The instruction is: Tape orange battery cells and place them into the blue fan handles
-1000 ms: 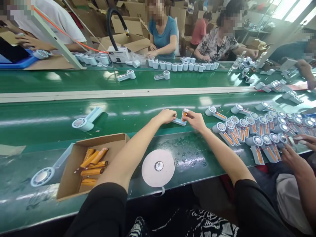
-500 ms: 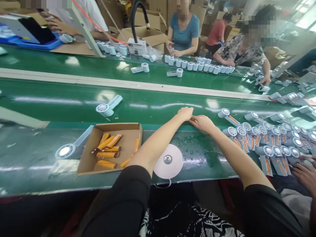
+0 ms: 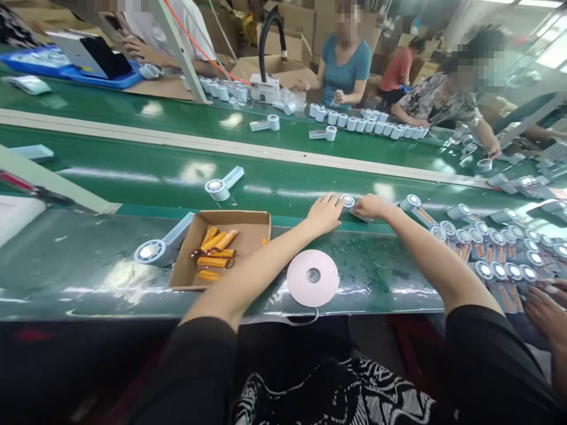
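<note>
A light blue fan unit (image 3: pixel 346 202) with a round head lies at the near edge of the green belt, between my two hands. My left hand (image 3: pixel 325 212) has its fingers spread, with the fingertips at the left side of the round head. My right hand (image 3: pixel 371 206) is closed on the unit from the right. Nearer to me lies a flat pale roll of tape (image 3: pixel 313 278) with a loose end hanging at the table edge. Left of it, a cardboard box (image 3: pixel 269 221) contains several orange battery packs (image 3: pixel 215 261).
One fan unit (image 3: pixel 150 252) lies left of the box, another (image 3: pixel 217 189) on the belt. Many units (image 3: pixel 485 270) crowd the right side, near another person's hands (image 3: pixel 544 307). A pale post (image 3: pixel 80 183) slants at left. People sit beyond the belt.
My left hand has opened its fingers and moved slightly down-left in view. The fan unit's round head now shows between my hands. The whole view has shifted, with the box and tape appearing further right.
</note>
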Available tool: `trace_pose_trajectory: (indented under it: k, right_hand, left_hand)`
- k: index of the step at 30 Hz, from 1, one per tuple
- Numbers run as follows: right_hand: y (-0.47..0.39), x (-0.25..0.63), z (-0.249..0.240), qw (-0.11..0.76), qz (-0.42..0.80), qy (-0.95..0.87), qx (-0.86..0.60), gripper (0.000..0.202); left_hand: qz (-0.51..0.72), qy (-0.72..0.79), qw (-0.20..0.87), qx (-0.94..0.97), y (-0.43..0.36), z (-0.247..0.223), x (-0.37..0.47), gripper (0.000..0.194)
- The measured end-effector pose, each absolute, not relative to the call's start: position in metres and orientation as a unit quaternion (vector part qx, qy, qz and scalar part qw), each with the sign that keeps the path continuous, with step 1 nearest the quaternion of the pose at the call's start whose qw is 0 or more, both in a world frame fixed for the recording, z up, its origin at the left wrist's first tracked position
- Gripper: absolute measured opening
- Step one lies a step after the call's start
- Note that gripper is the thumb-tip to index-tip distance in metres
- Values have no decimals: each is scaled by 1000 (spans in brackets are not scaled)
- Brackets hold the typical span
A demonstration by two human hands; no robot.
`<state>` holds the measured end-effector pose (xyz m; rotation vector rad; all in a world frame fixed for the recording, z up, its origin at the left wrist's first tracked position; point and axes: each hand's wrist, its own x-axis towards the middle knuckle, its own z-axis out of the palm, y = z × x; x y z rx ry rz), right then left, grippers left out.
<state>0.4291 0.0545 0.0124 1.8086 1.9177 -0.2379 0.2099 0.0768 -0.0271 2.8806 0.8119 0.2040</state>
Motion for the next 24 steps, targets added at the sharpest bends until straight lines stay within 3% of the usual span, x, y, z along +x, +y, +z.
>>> trace_pose_trajectory:
  k: [2,6,11,17,19,24]
  right_hand:
    - [51,431,14,249,-81,694,671,42]
    - [33,452,13,248,-73,677,689,48]
    - [28,469,2,226,-86,658,713,51]
    - [49,466,-13,245,-88,710,654,45]
    - [45,479,-19,206,-84,749,624,42]
    - [14,503,-45,-13,-21,706,708,30]
  left_hand:
    - [55,269,78,958,98,-23,250,69]
    - [16,258,102,961,120,-32,296,37]
    - [3,254,118,960,119,-46,307,44]
    - [18,253,104,962,85,-19,269,45]
    - [2,213,102,972,58,-20,217,53]
    - [-83,170,99,977,-17,-42,75,81]
